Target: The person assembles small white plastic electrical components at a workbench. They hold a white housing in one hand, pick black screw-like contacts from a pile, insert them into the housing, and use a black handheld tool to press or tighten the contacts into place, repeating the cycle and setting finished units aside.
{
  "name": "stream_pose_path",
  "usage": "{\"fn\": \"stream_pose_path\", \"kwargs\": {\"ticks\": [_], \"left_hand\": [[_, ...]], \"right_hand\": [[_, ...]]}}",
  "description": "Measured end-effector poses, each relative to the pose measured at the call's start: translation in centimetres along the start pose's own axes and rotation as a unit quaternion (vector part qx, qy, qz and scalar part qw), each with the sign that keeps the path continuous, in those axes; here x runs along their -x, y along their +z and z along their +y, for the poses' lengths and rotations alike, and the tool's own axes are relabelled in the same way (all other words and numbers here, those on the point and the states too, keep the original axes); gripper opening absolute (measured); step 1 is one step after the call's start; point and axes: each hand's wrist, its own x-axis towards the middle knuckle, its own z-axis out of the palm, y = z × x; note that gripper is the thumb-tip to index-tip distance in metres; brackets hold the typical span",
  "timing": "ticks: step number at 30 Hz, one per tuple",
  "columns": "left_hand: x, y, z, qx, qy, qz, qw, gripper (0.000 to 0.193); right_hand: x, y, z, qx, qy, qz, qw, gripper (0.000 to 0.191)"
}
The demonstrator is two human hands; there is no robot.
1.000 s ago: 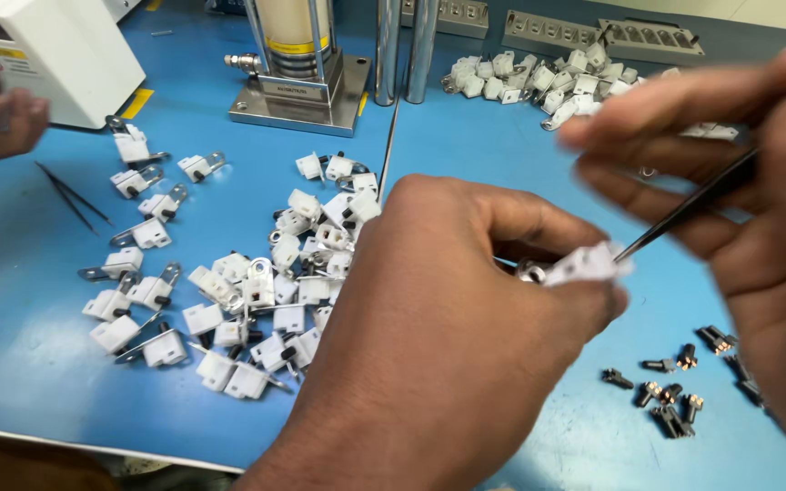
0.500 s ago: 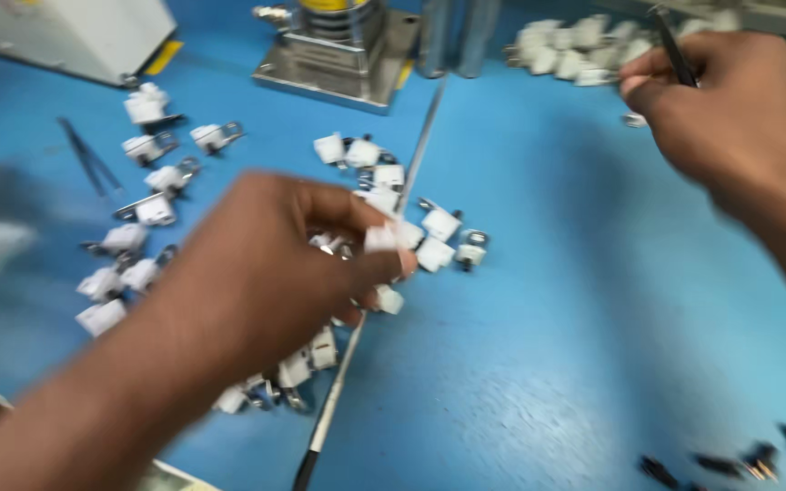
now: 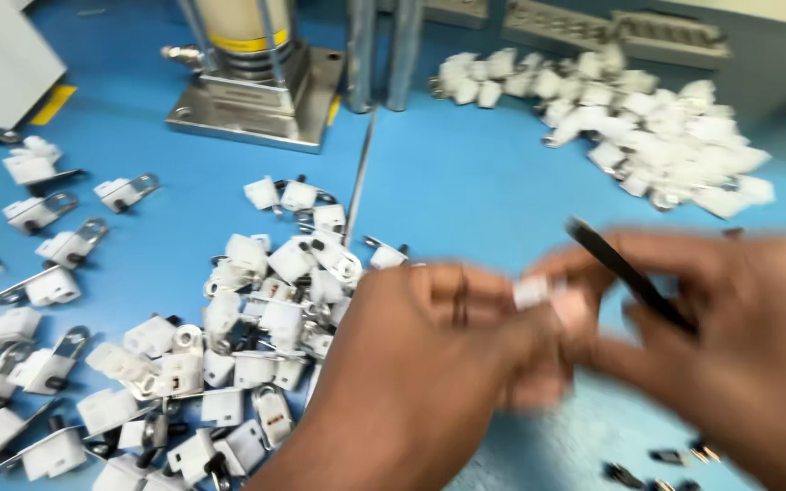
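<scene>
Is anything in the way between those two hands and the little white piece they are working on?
Nothing visible is. The left hand pinches the small white part at its fingertips, and the right hand, holding black tweezers, meets it directly, though blurred.

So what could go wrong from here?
The small white part is pinched only at the fingertips of the left hand while the right hand brings black tweezers to it; a slip could drop it into the loose pile of white parts just below, where it would be hard to pick out.
</scene>
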Motion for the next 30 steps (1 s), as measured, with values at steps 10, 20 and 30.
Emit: {"fn": "stream_pose_path", "kwargs": {"ticks": [10, 20, 30], "left_hand": [[6.0, 0.1, -2.2, -0.100, 0.000, -0.050, 0.994, 0.027], [8.3, 4.3, 1.9, -0.251, 0.059, 0.050, 0.965, 0.027], [9.6, 3.6, 2.1, -0.254, 0.127, 0.064, 0.957, 0.025]], "right_hand": [[6.7, 5.1, 5.1, 0.035, -0.023, 0.004, 0.999, 0.024], [9.7, 1.6, 1.5, -0.416, -0.004, 0.187, 0.890, 0.022], [13.5, 1.5, -1.6, -0.206, -0.270, 0.373, 0.864, 0.017]]}}
